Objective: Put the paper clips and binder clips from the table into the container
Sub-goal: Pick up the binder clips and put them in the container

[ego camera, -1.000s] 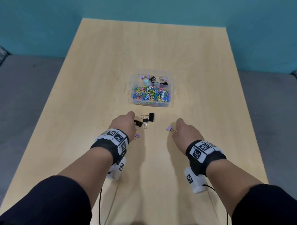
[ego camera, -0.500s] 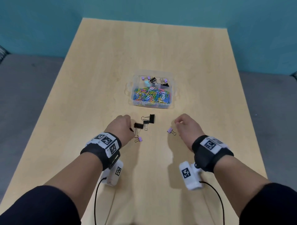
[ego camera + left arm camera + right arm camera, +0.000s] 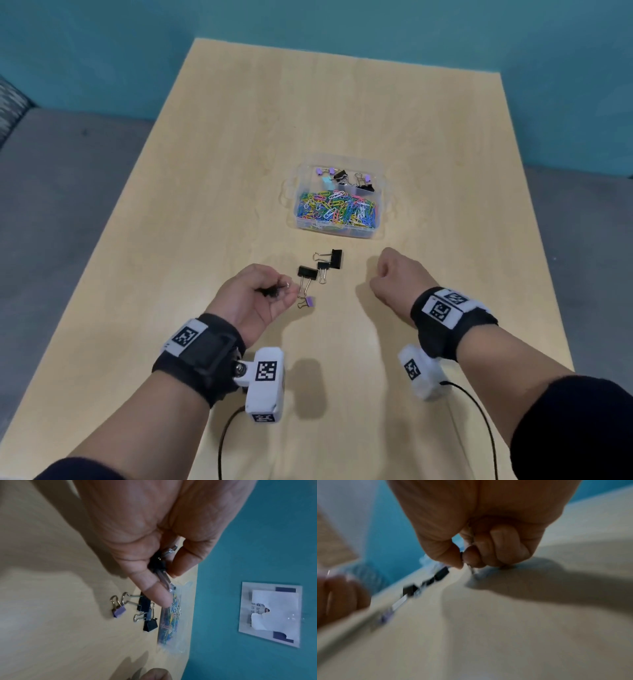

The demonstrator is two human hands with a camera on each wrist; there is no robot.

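Both hands have lifted clips: left hand (image 3: 255, 298) pinches a black binder clip (image 3: 157, 563), right hand (image 3: 394, 277) pinches something small; four binder clips remain mid-frame below the container (image 3: 337, 198).

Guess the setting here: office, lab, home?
Probably a staged recording room, not a working office: one plain wooden table against a teal wall, grey floor, and only a clear container of clips on it.

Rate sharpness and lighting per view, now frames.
Head: sharp, evenly lit; soft shadows on the table beside both hands. Left wrist: dim, mostly sharp; binder clips readable. Right wrist: heavy motion blur, clips smeared; right hand soft.
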